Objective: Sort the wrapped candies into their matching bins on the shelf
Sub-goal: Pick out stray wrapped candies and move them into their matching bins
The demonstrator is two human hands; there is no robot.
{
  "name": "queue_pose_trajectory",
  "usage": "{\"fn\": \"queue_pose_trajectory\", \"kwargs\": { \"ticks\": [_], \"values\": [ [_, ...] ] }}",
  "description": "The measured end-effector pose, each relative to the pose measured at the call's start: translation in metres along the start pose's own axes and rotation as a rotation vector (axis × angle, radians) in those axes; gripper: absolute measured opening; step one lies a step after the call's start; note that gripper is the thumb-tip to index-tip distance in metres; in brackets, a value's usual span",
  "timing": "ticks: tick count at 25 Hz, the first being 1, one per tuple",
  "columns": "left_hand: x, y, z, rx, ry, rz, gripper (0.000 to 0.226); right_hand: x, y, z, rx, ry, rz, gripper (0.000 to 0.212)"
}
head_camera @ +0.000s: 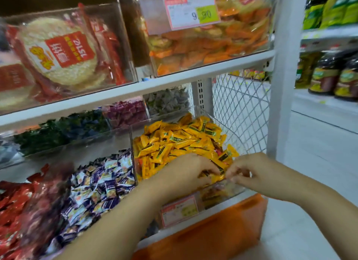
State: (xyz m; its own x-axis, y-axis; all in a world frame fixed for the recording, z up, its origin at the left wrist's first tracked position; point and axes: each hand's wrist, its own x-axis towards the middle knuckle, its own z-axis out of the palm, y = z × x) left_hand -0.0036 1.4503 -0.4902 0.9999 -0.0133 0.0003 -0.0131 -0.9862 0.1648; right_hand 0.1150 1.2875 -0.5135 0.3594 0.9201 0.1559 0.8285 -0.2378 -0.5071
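Head view: both hands meet at the front edge of a clear plastic bin (230, 130). The left hand (186, 170) and right hand (249, 172) both have their fingers curled. Between their fingertips they pinch one candy (219, 177), a glossy yellow-orange wrapper with a dark strip. It seems to lie crosswise, one end toward each hand, though the fingers hide both ends.

Just beyond the hands, yellow candies (180, 141) are heaped in the bin. They are small oblong pillow packets of shiny film, each with a dark green band along its length, and they point every way. Any print on them is too small to read.

Left of the left hand, a neighbouring bin holds purple candies (104, 184), squarish crinkled purple-and-white wrappers. Farther left lie blurred red packets (13, 205). Below the hands, a pink-bordered label (180, 210) on the bin front is unreadable, and under it sits an orange bag (213, 232) of soft, matte material.

Above the hands runs a white shelf (174, 79) carrying more clear bins. Up and left are round, grainy rice cakes (62, 50) in clear packets with red labels in Chinese characters. Straight above hangs a price tag (190, 11) showing "9" and then blurred digits on a yellow-green patch. White diamond mesh (242, 108) stands beyond the right hand.
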Motion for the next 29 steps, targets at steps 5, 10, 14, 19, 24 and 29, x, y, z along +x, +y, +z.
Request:
{"fn": "queue_pose_trajectory", "kwargs": {
  "ticks": [5,10,14,19,24,29],
  "values": [
    [0.000,-0.010,-0.001,0.236,-0.122,-0.029,0.022,0.004,0.001,0.001,-0.109,-0.101,0.045,0.036],
    [-0.017,-0.019,-0.008,0.220,-0.137,-0.051,0.019,0.002,-0.002,0.003,-0.058,-0.110,0.098,0.046],
    [-0.026,-0.020,-0.016,0.145,-0.201,-0.118,0.021,0.004,-0.004,0.005,-0.048,-0.059,0.120,0.049],
    [-0.014,-0.011,-0.026,0.004,-0.133,-0.121,0.020,0.010,-0.006,0.006,-0.087,-0.019,0.121,0.051],
    [0.016,0.002,-0.007,-0.069,-0.050,-0.029,0.027,0.013,-0.002,0.002,-0.131,-0.019,0.059,0.049],
    [0.028,-0.009,0.001,0.085,-0.077,0.040,0.032,0.007,0.003,-0.007,0.079,0.083,0.096,0.035]
  ]
}}
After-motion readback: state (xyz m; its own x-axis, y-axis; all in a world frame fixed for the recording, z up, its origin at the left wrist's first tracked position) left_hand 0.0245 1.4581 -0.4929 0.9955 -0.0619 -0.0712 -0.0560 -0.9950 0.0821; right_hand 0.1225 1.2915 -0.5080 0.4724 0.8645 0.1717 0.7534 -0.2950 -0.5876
